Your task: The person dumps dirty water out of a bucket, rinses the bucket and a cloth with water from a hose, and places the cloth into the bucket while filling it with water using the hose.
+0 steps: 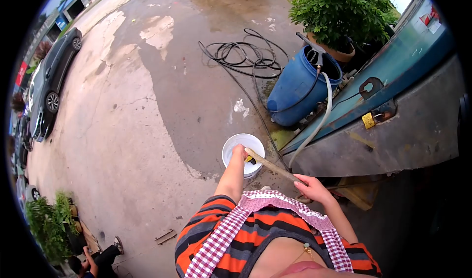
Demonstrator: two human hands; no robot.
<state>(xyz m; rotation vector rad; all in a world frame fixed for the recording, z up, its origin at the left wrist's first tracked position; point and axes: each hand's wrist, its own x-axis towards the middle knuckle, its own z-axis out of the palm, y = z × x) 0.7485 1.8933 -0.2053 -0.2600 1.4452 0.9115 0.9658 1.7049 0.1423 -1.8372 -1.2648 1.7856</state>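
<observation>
A white bucket (pixel 227 156) stands on the concrete in front of me. Over its opening is my left hand (pixel 239 152), closed at the end of a beige hose (pixel 275 168). A small yellow-and-black object (pixel 250 159) shows beside that hand, inside the bucket's outline; I cannot make out what it is. Farther back along the hose, my right hand (pixel 314 189) is closed around it near my body. The left fingertips are partly hidden by the hand itself.
A blue barrel (pixel 295 88) with a spray gun (pixel 314 51) on its rim stands ahead right. Black hose (pixel 241 56) lies coiled on wet ground. A metal door (pixel 393 135) stands right, a potted shrub (pixel 344 12) behind the barrel. Left are parked cars (pixel 55 83) and a person (pixel 101 261).
</observation>
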